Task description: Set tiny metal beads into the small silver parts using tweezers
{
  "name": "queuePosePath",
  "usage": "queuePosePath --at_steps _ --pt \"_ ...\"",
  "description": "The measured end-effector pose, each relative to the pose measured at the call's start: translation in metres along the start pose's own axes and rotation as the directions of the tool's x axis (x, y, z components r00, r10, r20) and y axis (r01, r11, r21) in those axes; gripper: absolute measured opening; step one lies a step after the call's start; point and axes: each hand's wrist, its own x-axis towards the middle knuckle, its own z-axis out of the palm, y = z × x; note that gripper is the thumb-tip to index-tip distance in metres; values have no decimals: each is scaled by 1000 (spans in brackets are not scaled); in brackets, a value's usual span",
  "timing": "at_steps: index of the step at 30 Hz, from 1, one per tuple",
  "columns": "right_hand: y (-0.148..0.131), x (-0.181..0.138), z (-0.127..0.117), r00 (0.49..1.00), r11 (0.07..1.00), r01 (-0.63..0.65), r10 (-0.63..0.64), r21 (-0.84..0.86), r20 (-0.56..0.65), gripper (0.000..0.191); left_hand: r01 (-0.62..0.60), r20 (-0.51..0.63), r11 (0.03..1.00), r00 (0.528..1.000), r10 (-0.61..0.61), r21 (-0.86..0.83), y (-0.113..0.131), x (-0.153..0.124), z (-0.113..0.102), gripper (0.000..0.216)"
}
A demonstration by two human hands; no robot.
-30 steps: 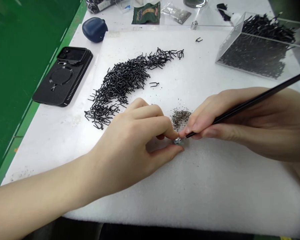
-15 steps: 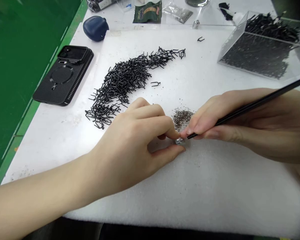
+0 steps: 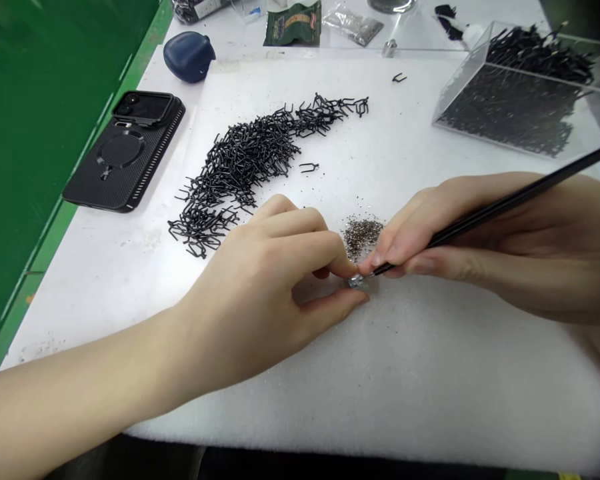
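Between the thumb and index finger of my left hand (image 3: 280, 280) is a small shiny metal piece (image 3: 358, 281), pinched low over the white foam sheet (image 3: 430, 387). My right hand (image 3: 470, 247) grips a thin black-handled tool (image 3: 500, 213) like a pen; whether it is a brush or tweezers I cannot tell. Its narrow tip meets the metal piece, and the right fingertips are close against my left index finger. Just beyond the fingers lies a pile of tiny glittering grains (image 3: 363, 235). A curved heap of small black forked pieces (image 3: 250, 153) spreads behind my left hand.
A clear box (image 3: 510, 100) filled with black pieces stands at the back right. To the left lie a black phone (image 3: 125, 150) and a dark blue case (image 3: 189, 56). Along the back are a green packet (image 3: 293, 24) and a clear bag (image 3: 353, 25).
The whole view has shifted very slightly. Both hands keep the same hold, and the tool's tip is still at the metal piece.
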Motion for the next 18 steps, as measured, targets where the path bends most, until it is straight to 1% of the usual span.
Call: queuePosePath --at_steps 11,18 --pt "-1 -2 -2 1000 999 -5 5 -44 -9 15 -7 -3 1000 1000 7 2 4 1 -1 8" --pt "-1 -3 -2 1000 996 -3 0 -84 -31 12 0 -12 1000 1000 0 2 1 0 1 9"
